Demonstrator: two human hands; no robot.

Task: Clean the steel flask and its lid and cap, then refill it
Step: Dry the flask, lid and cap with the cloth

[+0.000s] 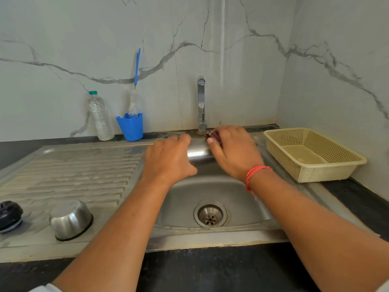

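Steel, shiny and cylindrical, the flask (pixel 199 151) lay sideways at the centre of the frame, over the far side of the stainless steel sink (pixel 189 192) and just below the chrome tap (pixel 201 102); the left grip (pixel 168 159) was wrapped over its left end, fingers curled round it; the right grip (pixel 233 152) held a dark red scrubber (pixel 213 135) against its right end, fingers closed about the pad; a red thread (pixel 254 171) circled the right wrist; at lower left, on the ribbed drainboard, a cup-shaped steel cap (pixel 70 219) stood upside down, with a round black lid (pixel 9 216) near it at the frame's edge; at upper left on the dark surface (pixel 210 270) stood a clear plastic bottle (pixel 101 116) and, beside it, a blue plastic cup (pixel 130 126) holding a blue-handled bottle brush (pixel 133 102); a beige plastic basket (pixel 315 173) sat at right.
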